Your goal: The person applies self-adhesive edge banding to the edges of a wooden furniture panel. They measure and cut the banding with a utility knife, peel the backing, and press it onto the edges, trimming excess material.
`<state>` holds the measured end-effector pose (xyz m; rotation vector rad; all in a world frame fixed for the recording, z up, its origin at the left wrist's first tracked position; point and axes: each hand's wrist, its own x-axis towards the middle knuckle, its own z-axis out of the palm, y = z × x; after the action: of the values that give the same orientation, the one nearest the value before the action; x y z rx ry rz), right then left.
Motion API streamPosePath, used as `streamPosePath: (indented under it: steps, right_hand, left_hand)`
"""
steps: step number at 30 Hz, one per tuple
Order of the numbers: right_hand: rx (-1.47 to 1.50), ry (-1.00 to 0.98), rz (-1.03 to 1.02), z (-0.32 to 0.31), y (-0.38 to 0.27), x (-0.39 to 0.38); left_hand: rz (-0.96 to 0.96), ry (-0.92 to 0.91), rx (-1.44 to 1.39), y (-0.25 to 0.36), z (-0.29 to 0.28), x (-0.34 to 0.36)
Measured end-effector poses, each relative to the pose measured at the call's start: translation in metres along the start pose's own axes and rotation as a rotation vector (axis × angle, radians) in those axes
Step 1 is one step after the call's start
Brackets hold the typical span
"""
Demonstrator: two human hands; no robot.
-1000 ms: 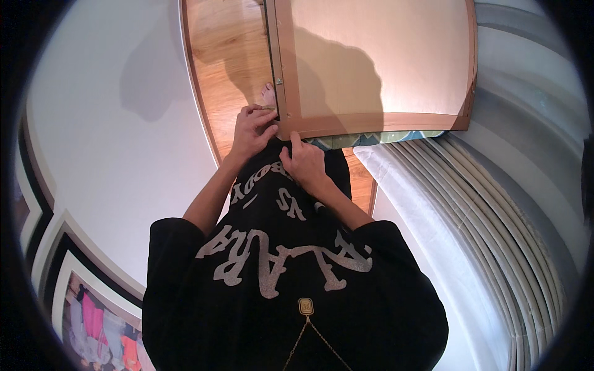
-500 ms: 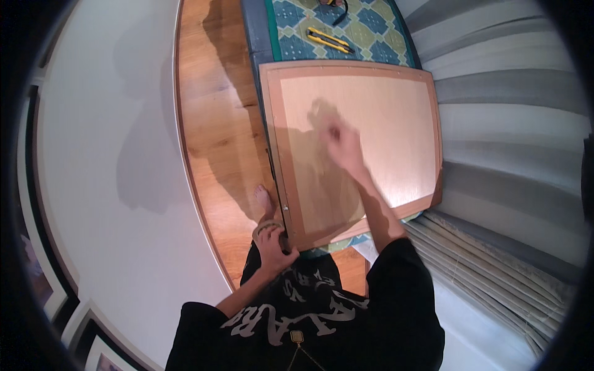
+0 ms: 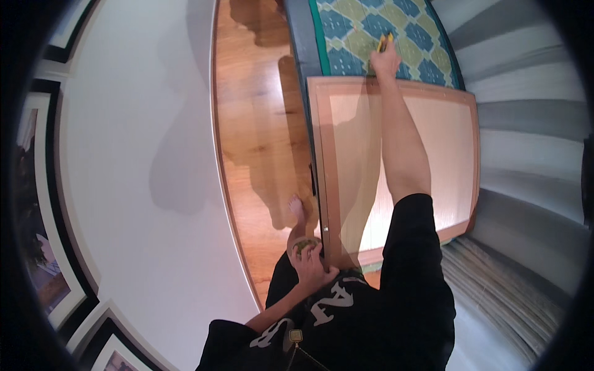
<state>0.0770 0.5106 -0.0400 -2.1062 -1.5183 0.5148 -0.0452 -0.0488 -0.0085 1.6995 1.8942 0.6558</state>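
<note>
My right hand [image 3: 386, 62] reaches across to the patterned cloth, fingers closed around a yellow and black utility knife [image 3: 382, 43] that is mostly hidden by them. Below that forearm lies a large rectangular panel [image 3: 455, 130], pale wood in the middle with brown tape along its borders. Down by the panel's near left corner, my left hand [image 3: 309, 269] holds a roll of tape [image 3: 305, 243], its fingers curled over the ring.
A blue-green patterned cloth [image 3: 346, 37] covers the padded surface under the panel. Grey curtains [image 3: 526, 117] hang along the right. To the left are wooden flooring [image 3: 253, 111], a white wall [image 3: 136, 204] and black picture frames [image 3: 52, 123]. My bare foot [image 3: 296, 204] is beside the panel.
My right hand has moved from above the panel to the far cloth and taken hold of the utility knife. The left hand keeps the tape roll. The whole view has shifted.
</note>
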Motion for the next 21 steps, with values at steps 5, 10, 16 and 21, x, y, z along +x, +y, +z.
streamPosePath:
  steps: [5, 10, 16, 21]
  right_hand:
    - [1.227, -0.254, 0.269, -0.078, 0.018, -0.081]
    - [1.507, -0.41, 0.303, -0.131, 0.066, -0.237]
    - [1.388, -0.341, 0.391, -0.173, 0.106, -0.393]
    - [1.115, -0.443, 0.287, -0.188, 0.156, -0.477]
  left_hand:
    - [0.018, 0.065, 0.0, -0.004, 0.011, 0.001]
    - [0.007, 0.017, 0.011, -0.006, 0.02, 0.005]
    - [-0.039, -0.097, -0.286, -0.024, 0.005, 0.005]
    - [0.13, -0.407, -0.34, -0.07, 0.006, 0.007]
